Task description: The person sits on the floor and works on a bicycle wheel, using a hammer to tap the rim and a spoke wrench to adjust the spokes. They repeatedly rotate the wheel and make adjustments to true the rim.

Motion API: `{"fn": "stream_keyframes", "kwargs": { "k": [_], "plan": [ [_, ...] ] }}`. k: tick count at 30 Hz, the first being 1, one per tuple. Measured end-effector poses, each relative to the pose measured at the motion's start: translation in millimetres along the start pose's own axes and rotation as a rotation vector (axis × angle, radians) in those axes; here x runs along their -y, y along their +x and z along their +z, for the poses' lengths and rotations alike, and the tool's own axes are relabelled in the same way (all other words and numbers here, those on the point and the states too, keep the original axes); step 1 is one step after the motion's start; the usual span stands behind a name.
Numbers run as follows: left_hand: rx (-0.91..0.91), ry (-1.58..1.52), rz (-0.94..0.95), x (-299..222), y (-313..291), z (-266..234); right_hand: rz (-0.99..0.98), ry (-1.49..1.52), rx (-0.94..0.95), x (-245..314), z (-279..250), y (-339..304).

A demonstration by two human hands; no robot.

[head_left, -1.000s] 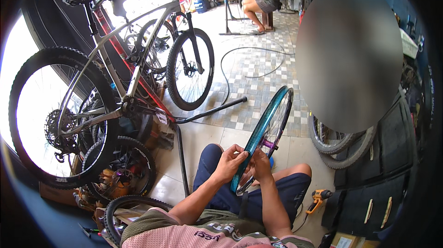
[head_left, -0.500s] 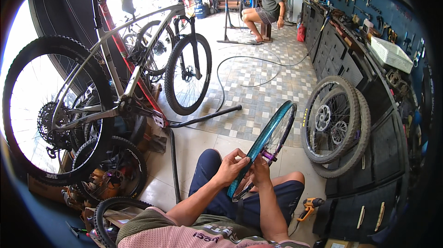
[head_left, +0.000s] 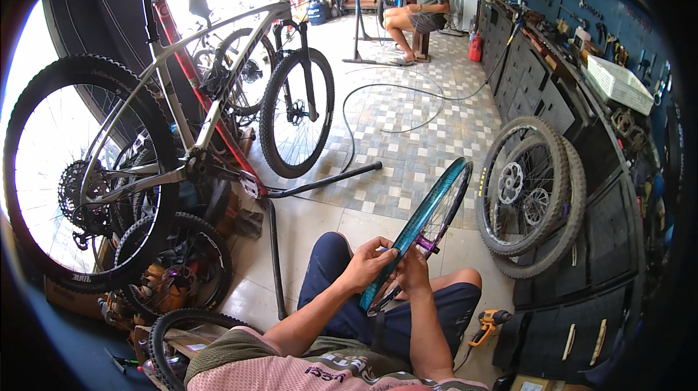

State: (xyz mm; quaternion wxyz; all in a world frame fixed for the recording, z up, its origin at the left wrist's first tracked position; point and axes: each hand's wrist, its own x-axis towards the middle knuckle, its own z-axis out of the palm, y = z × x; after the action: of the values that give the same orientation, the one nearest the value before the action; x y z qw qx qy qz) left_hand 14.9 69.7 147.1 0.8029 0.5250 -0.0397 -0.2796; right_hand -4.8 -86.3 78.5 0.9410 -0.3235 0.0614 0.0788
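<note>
At lower centre of the frame, a teal wheel rim (head_left: 425, 227) stands upright between the knees, left hand (head_left: 369, 264) curled over its edge, right hand (head_left: 413, 273) gripping opposite to steady it

One teal rim (head_left: 425, 227) — two wheels (head_left: 531, 194) leaning — one drill (head_left: 488, 322).

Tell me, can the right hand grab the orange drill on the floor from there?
Probably yes. The orange drill lies on the floor just beside the right knee, nothing between, but the right hand is busy with the teal wheel rim and would have to let go.
</note>
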Motion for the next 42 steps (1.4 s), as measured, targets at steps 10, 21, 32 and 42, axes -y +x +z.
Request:
{"fn": "stream_keyframes", "kwargs": {
  "k": [10, 21, 32, 42],
  "plan": [
    [-0.010, -0.016, 0.013, -6.6, -5.5, 3.6, -0.065, 0.030, 0.054, -1.9, 10.6, -6.8],
    [-0.030, 0.014, 0.039, -0.6, -3.3, 9.2, -0.073, -0.004, 0.036, -10.1, -13.5, 3.1],
    [-0.067, 0.062, 0.032, -2.3, -6.2, 15.1, -0.019, 0.016, 0.020, -5.1, -6.5, -0.5],
    [-0.076, 0.076, 0.072, -4.4, -5.3, 11.7, -0.052, 0.011, 0.079, 0.9, 8.7, -3.3]
  ]
}}
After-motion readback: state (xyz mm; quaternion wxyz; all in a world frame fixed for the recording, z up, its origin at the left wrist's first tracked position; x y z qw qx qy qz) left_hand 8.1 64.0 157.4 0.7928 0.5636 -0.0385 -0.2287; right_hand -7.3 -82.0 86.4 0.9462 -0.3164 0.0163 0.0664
